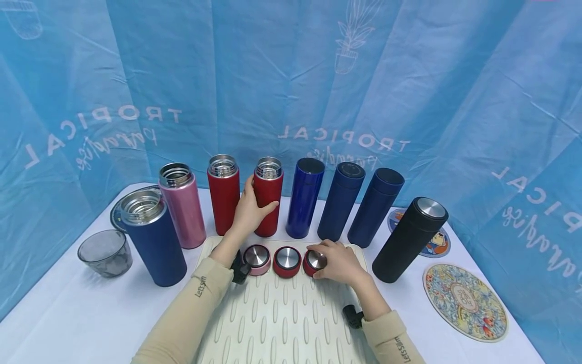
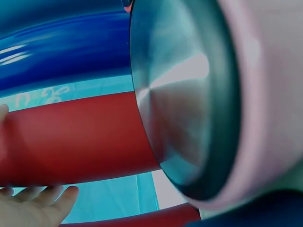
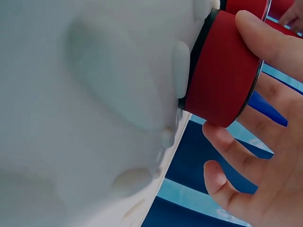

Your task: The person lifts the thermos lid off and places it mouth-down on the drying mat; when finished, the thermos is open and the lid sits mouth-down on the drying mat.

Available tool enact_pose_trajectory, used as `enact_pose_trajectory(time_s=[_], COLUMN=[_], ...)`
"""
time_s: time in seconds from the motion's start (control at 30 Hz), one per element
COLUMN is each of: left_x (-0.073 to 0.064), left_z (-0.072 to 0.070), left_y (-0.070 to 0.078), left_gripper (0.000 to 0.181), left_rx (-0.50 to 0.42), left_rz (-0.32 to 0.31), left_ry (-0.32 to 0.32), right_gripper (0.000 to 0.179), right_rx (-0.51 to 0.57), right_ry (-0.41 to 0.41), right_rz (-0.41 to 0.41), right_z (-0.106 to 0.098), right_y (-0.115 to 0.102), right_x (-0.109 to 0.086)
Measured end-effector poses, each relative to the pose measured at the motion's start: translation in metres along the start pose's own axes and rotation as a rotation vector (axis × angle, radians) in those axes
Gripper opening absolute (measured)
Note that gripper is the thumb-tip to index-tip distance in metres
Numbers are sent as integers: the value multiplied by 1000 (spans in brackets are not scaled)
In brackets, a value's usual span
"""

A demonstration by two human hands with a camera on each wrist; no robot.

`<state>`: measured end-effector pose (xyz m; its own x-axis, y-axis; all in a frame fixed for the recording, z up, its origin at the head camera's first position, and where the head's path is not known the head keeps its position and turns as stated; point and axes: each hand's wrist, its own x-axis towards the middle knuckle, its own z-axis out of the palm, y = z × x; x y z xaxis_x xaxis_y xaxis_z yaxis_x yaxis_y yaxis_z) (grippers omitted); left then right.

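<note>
Head view: at the centre, the left hand (image 1: 250, 210) spreads wide about the right red bottle (image 1: 268, 187), which stands uncapped, fingers at its left side and thumb across its front. The left wrist view puts thumb and fingertips at opposite edges of the bottle; whether they grip it, I cannot tell. Just below centre, the right hand (image 1: 338, 263) holds the right red lid (image 1: 314, 260) narrowly. In the right wrist view the thumb lies on one side of that lid and a fingertip meets the other, two fingers curling near it; the lid's dark rim rests at the mat (image 1: 282, 323).

Left of that lid, in a row on the far edge of the mat, sit the middle red lid (image 1: 287, 260) and the pink lid (image 1: 257, 259), steel tops up.

Uncapped at left of frame stand the left red bottle (image 1: 224, 197), pink bottle (image 1: 185, 215) and wide navy bottle (image 1: 156, 247), with a glass bowl (image 1: 105, 254) beside the last. Right of centre come a bright blue bottle (image 1: 305, 202), two navy bottles (image 1: 342, 202) and a black bottle (image 1: 404, 245). A patterned coaster (image 1: 466, 303) lies lower right, before a blue curtain (image 1: 291, 76).
</note>
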<state>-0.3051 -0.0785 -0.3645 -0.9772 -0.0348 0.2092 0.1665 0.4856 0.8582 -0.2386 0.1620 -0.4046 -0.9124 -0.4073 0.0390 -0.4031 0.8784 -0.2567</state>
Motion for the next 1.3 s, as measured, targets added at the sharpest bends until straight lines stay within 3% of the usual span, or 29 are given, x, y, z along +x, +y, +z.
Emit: enact_pose_trajectory(time_s=[0.3,0.47,0.6,0.83,1.1,1.2,1.3], left_x=[-39,-59,-70,-79,-80,-80,-80], left_z=[-20,-35,-44,-53,-55,-55,-55], left_y=[-17,-30,-37,-48,-56,-56,-56], left_gripper=[79,65,57,43,36,34,34], left_rx=[11,64,81,37,15,14,7], left_rz=[63,82,60,66,24,4,-4], left_ry=[27,-13,-58,-136,-164,-171,-176], right_gripper=[65,65,64,64,64,67,72], right_rx=[1,7,12,17,37,72,179], right_ry=[4,3,0,7,-13,-39,-25], right_rz=[2,-1,1,-4,-9,-12,4], right_z=[2,2,2,4,2,-1,-8], right_y=[2,3,3,5,4,4,3], right_x=[1,0,0,0,0,0,2])
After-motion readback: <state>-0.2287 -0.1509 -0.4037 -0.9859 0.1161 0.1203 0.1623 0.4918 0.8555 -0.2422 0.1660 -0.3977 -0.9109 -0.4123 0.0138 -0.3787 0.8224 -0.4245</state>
